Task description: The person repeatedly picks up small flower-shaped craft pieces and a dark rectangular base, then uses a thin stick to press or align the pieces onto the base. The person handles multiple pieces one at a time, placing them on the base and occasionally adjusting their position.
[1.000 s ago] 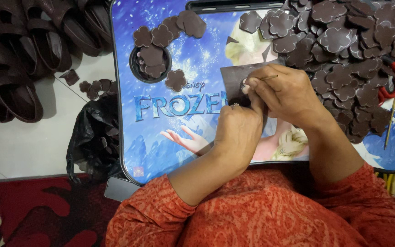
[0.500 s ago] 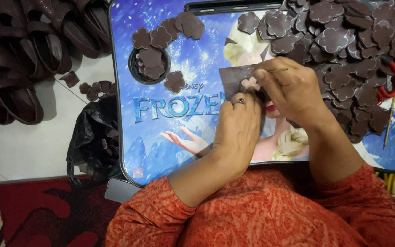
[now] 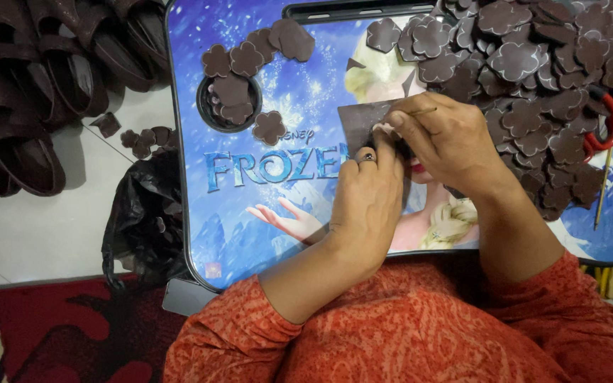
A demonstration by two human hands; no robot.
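A dark brown square sheet [image 3: 358,122] is held flat near the middle of the counter [image 3: 250,213], a small lap table with a blue cartoon print and a dark rim. The left hand [image 3: 367,202], with a ring on one finger, is pressed down on the sheet's lower edge, its fingers closed against the material. The right hand [image 3: 448,142] is clenched in a pinch at the sheet's 3 o'clock edge, where a small pale piece is gripped between thumb and fingertips; what exactly this piece is cannot be told. A thin stick [image 3: 420,111] is seen lying across the right hand's fingers.

At 1 o'clock from the hands, a large heap of brown flower-shaped cutouts [image 3: 533,85] is spread over the counter's right part. More flower cutouts [image 3: 250,57] are laid out at 10 o'clock, and a few are dropped into the round cup recess [image 3: 230,99] in the counter. A single cutout [image 3: 269,128] lies just beside that recess. Red-handled scissors [image 3: 604,128] are partly buried at the heap's 3 o'clock side.

Off the counter at 9 o'clock, rows of dark brown sandals [image 3: 30,92] are lined up on the pale floor [image 3: 37,241], and a black plastic bag [image 3: 147,220] is slumped against the counter's edge. An orange patterned sleeve [image 3: 391,333] is seen at 6 o'clock.
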